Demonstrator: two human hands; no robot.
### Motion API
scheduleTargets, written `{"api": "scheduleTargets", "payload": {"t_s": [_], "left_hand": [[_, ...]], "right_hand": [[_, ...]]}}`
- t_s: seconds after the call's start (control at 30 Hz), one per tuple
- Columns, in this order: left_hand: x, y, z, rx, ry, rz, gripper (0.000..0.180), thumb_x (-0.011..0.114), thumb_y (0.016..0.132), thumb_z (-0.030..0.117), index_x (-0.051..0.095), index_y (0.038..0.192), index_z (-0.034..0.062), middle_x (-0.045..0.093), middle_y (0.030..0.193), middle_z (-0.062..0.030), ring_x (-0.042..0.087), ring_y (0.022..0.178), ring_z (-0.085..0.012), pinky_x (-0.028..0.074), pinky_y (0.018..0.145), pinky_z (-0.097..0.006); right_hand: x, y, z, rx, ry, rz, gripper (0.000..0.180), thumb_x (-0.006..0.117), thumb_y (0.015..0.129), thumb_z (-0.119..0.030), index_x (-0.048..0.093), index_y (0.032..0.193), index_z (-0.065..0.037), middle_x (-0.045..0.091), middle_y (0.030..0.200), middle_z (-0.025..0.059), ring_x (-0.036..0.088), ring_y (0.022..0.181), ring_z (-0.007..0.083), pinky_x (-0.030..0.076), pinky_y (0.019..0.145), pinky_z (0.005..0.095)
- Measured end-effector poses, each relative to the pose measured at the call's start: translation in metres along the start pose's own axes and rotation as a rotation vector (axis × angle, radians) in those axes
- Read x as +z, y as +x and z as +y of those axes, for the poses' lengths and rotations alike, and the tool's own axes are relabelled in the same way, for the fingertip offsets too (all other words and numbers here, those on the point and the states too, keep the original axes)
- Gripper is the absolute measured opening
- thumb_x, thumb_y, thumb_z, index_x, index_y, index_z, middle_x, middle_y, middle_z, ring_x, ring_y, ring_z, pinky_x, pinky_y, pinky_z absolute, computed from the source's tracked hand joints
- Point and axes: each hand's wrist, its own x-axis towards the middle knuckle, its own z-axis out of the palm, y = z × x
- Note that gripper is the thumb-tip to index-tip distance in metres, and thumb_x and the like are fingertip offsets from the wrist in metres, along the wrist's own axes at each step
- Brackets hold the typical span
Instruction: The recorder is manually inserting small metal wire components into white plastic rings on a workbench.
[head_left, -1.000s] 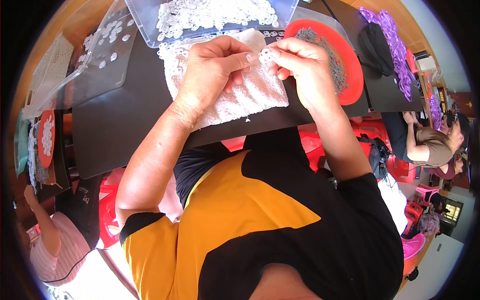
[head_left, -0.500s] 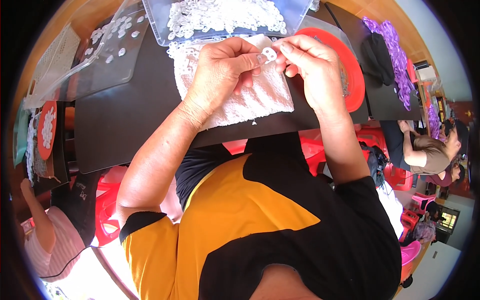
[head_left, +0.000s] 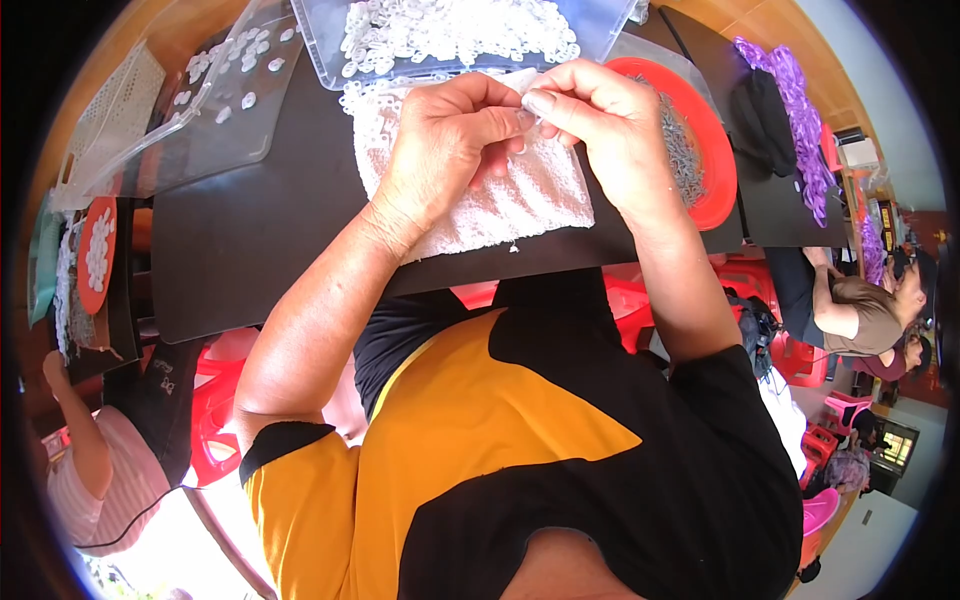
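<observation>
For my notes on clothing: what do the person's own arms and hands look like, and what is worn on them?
Both forearms are bare. The left hand and right hand wear no gloves; no rings or watch show. Short black sleeves of an orange-and-black shirt end above the elbows.

bright, even daylight fills the scene, blowing out to white glare at the lower left edge. heavy fisheye distortion bends straight edges toward a dark circular rim. the centre is sharp; the fringes soften, shadows stay faint.
</observation>
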Motion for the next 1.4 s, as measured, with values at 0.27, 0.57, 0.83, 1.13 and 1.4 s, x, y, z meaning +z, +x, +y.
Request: {"api": "scheduleTargets", "payload": {"t_s": [0.27, 0.57, 0.83, 1.13, 1.4], "left_hand": [[-0.001, -0.001, 0.0, -0.016, -0.115, 0.119, 0.014, 0.065, 0.086, 0.013, 0.063, 0.088, -0.0001, 0.061, 0.069, -0.0048, 0.051, 0.051, -0.009, 0.038, 0.045, -0.021], [-0.001, 0.002, 0.001, -0.047, -0.089, 0.138, 0.015, 0.065, 0.085, 0.013, 0.062, 0.088, -0.0011, 0.061, 0.069, -0.005, 0.052, 0.052, -0.0096, 0.039, 0.047, -0.022], [0.001, 0.002, 0.001, -0.029, -0.028, 0.164, 0.014, 0.064, 0.085, 0.013, 0.064, 0.084, -0.001, 0.061, 0.064, -0.0048, 0.053, 0.049, -0.0077, 0.037, 0.04, -0.021], [0.0, 0.0, 0.002, -0.047, 0.031, 0.155, 0.015, 0.066, 0.084, 0.015, 0.065, 0.086, 0.0008, 0.061, 0.068, -0.0032, 0.052, 0.052, -0.008, 0.036, 0.044, -0.021], [-0.001, 0.001, -0.002, 0.002, 0.076, 0.141, 0.013, 0.066, 0.084, 0.014, 0.065, 0.085, 0.0007, 0.061, 0.067, -0.0031, 0.052, 0.052, -0.0076, 0.036, 0.044, -0.02]], "right_hand": [[0.002, 0.01, 0.004, 0.07, 0.231, 0.235, 0.01, 0.066, 0.088, -0.01, 0.068, 0.09, 0.0, 0.063, 0.074, 0.0, 0.056, 0.064, 0.0047, 0.04, 0.057, 0.0189], [0.007, 0.01, 0.015, 0.156, 0.328, 0.137, 0.013, 0.065, 0.089, -0.013, 0.069, 0.093, -0.001, 0.066, 0.077, 0.0023, 0.061, 0.068, 0.0074, 0.044, 0.059, 0.0197], [0.004, 0.01, 0.014, 0.148, 0.276, 0.132, 0.013, 0.066, 0.088, -0.014, 0.069, 0.093, -0.001, 0.066, 0.075, 0.0024, 0.062, 0.067, 0.0074, 0.044, 0.059, 0.0195], [0.004, 0.01, 0.015, 0.106, 0.216, 0.114, 0.011, 0.066, 0.087, -0.011, 0.07, 0.091, -0.002, 0.066, 0.075, 0.0017, 0.061, 0.067, 0.0068, 0.043, 0.058, 0.0194], [0.003, 0.009, 0.015, 0.077, 0.176, 0.073, 0.009, 0.066, 0.087, -0.009, 0.07, 0.091, -0.001, 0.065, 0.074, 0.001, 0.059, 0.067, 0.0057, 0.043, 0.058, 0.0189]]}}
